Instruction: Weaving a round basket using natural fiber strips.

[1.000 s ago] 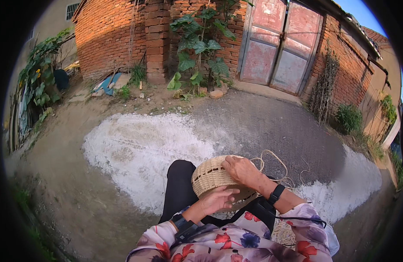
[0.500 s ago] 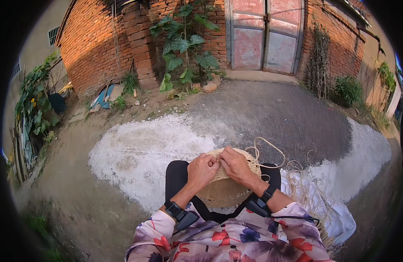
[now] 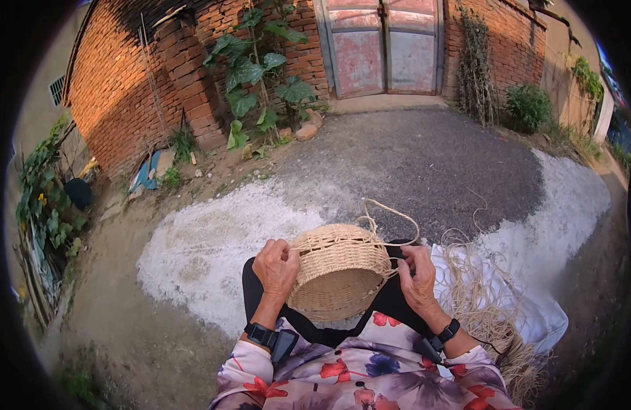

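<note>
A round woven straw basket (image 3: 339, 249) rests tilted on my lap, its opening toward me. A gap in the weave runs along its upper side. At the basket's left side, my left hand (image 3: 277, 272) is closed, with a thin straw cord seeming to run from its fingers. To the right, my right hand (image 3: 418, 280) pinches a straw cord stretched from the basket's side. A longer loop of twisted straw cord (image 3: 404, 217) arches from the basket's top toward the right. The fingertips of both hands are partly hidden.
A tangled heap of straw cord (image 3: 489, 301) lies on a white sack (image 3: 542, 321) to my right. Dark trousers (image 3: 397, 301) support the basket. Ahead are pale, patchy ground (image 3: 206, 239), a leafy plant (image 3: 247, 72), a brick wall (image 3: 131, 75) and a double metal door (image 3: 387, 51).
My hands have parted from together above the basket's top to its opposite sides, drawing cord outward. More of the basket shows. The view has shifted a little to the right.
</note>
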Tool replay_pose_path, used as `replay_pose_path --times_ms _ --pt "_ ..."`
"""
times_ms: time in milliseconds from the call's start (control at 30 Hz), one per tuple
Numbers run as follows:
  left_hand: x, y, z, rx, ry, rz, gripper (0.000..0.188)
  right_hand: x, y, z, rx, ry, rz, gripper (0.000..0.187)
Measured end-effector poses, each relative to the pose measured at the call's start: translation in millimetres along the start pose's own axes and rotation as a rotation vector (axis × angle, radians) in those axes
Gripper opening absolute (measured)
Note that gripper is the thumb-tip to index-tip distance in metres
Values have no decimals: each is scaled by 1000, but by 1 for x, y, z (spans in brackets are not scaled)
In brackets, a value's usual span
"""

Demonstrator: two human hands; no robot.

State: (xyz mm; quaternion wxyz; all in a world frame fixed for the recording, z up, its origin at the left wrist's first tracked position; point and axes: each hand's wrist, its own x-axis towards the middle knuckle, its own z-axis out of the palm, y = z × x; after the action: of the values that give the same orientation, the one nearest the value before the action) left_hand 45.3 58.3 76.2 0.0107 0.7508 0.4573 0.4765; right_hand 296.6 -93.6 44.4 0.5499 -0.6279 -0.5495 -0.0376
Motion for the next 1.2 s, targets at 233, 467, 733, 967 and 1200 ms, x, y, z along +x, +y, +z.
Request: replay_pose_path --times_ms 233,467,733,967,1200 --pt "-3 2 7 -704 -213 -359 8 53 83 10 722 58 776 27" --pt "-2 15 2 -892 -321 -454 5 84 39 63 581 -544 560 24" --pt "-3 -13 -26 -1038 -515 -607 11 131 55 -46 1288 -13 483 15" --pt "-1 -13 -32 -1053 -634 -624 18 34 174 -110 32 -580 677 22" --pt "-14 -25 -39 -1290 -391 -801 21 -17 181 -100 200 -176 801 13"
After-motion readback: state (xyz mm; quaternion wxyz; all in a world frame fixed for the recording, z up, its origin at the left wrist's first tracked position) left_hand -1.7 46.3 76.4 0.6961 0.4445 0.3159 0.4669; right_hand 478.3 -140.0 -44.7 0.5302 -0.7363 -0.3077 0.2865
